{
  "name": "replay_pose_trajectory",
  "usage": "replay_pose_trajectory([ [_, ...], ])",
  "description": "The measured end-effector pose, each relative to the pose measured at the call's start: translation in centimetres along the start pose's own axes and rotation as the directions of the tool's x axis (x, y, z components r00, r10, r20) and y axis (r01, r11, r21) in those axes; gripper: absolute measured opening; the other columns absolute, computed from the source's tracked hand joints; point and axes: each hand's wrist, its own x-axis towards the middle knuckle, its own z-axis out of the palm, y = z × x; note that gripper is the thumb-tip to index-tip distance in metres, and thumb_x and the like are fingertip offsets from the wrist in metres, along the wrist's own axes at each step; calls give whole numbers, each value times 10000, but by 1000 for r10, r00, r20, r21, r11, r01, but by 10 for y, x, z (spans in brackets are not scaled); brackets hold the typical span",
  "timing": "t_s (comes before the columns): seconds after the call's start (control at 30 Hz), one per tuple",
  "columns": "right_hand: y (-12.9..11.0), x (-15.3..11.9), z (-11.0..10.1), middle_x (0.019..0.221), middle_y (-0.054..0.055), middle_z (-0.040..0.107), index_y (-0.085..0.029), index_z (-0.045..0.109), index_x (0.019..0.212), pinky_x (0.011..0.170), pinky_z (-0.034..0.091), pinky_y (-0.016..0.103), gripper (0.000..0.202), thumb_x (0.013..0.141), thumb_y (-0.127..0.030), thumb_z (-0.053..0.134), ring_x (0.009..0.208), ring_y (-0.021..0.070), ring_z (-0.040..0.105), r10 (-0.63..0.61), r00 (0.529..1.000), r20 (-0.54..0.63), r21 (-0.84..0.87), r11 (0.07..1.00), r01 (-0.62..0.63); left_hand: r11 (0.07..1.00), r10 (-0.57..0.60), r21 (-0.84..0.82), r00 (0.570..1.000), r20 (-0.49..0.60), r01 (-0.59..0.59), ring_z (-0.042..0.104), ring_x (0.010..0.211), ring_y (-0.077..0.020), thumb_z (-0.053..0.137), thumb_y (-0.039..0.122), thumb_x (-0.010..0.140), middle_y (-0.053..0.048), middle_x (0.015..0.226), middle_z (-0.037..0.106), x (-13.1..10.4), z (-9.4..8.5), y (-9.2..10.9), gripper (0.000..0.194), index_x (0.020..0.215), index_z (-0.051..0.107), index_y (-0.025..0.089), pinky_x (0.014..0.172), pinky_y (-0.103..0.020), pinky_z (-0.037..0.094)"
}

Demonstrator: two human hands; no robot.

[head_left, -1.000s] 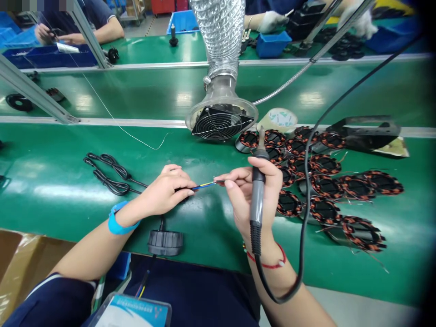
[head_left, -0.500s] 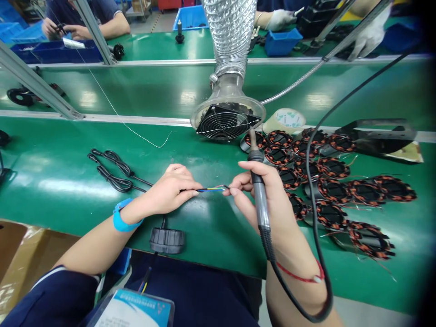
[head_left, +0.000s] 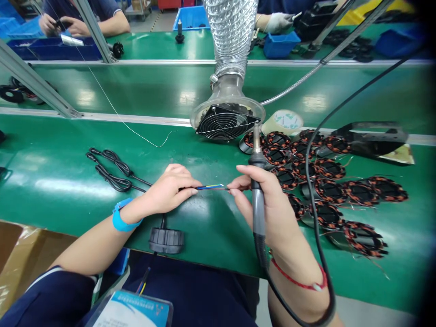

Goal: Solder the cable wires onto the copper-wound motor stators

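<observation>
Head view: left hand [head_left: 170, 187] pinches the sheathed end of a thin multi-core wire [head_left: 210, 186], fingers closed on it, blue and yellow cores showing. Right hand [head_left: 269, 200] pinches the bare tips with thumb and forefinger while the other fingers wrap a soldering iron [head_left: 258, 195], tip up and pointing away toward the fume extractor fan [head_left: 225, 122]. The wire is held just above the green bench [head_left: 61, 181], between the two hands, ahead of a black round plug [head_left: 166, 240] at the bench edge. Copper-wound stators [head_left: 327, 181] piled to the right, tape roll [head_left: 284, 120] behind them, coiled black cable [head_left: 112, 170] to the left.

Risk, as a judgement: the iron shares a hand with the wire pinch, so a slip could swing the hot tip onto fingers or insulation; its cord [head_left: 315, 190] drapes over the stators and could drag one.

Versus half a second ago: iron shaft more upright, wrist shifted slightly left, wire pinch unchanged; gloved co-worker hand at top right gone.
</observation>
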Motion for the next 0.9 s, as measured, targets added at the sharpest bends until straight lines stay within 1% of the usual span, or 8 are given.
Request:
replay_pose_trajectory([
  [0.1,4,-3,6,893,1,662,-312,487,1268,733,565,321,434,880,-144,585,766,160,670,64,998,-21,24,998,-63,1000,-4,-18,1000,-14,4,600,922,-182,524,250,956,-49,891,709,0,1,-2,232,1047,724,174,948,-382,370],
  [0.23,9,-5,15,869,-18,677,-312,482,1237,728,589,313,410,875,-196,634,744,151,695,204,977,-57,249,951,-184,1000,4,-16,1000,-11,-4,593,929,-182,527,256,957,-47,889,709,1,1,-3,231,1042,727,179,934,-373,368],
  [0.37,9,-7,23,852,-24,695,-299,480,1239,716,604,311,410,872,-236,653,736,153,715,285,958,2,332,904,-270,1000,17,-3,1000,-4,-17,585,923,-175,522,244,958,-39,886,708,1,1,-1,231,1046,728,189,937,-369,361],
  [0.47,7,-8,36,852,-22,701,-295,486,1248,733,605,324,412,872,-253,650,752,161,721,285,958,35,282,917,-283,1000,13,21,1000,-7,-13,585,904,-177,525,245,950,-38,874,705,1,4,0,224,1024,730,192,925,-367,368],
  [0.63,10,-6,54,973,4,710,-299,482,1239,809,605,358,410,869,-222,641,849,172,721,185,982,-34,280,945,-169,994,-28,100,998,-51,33,583,884,-196,489,266,962,-52,852,701,7,9,-1,253,999,724,179,909,-391,378],
  [0.73,13,-8,46,1206,65,667,-302,465,1273,892,578,430,505,833,-247,705,1048,217,681,140,986,-88,234,965,-116,988,-19,152,997,-70,29,585,980,-219,485,277,952,-78,980,700,4,0,1,274,1115,669,156,970,-422,378],
  [0.83,10,-13,29,1205,77,667,-307,504,1240,901,546,492,450,839,-222,689,1057,243,672,151,973,-173,207,972,-114,977,-19,210,995,-94,39,522,1189,-260,458,199,906,-98,1218,631,-20,-21,10,371,1256,579,184,1047,-470,368],
  [0.9,6,-18,16,1162,71,675,-326,541,1226,918,523,494,423,847,-201,680,1043,238,675,183,961,-206,218,966,-137,977,-16,211,1000,18,12,505,1241,-265,405,95,845,-81,1263,606,-46,-36,20,489,1284,564,244,1064,-493,380],
])
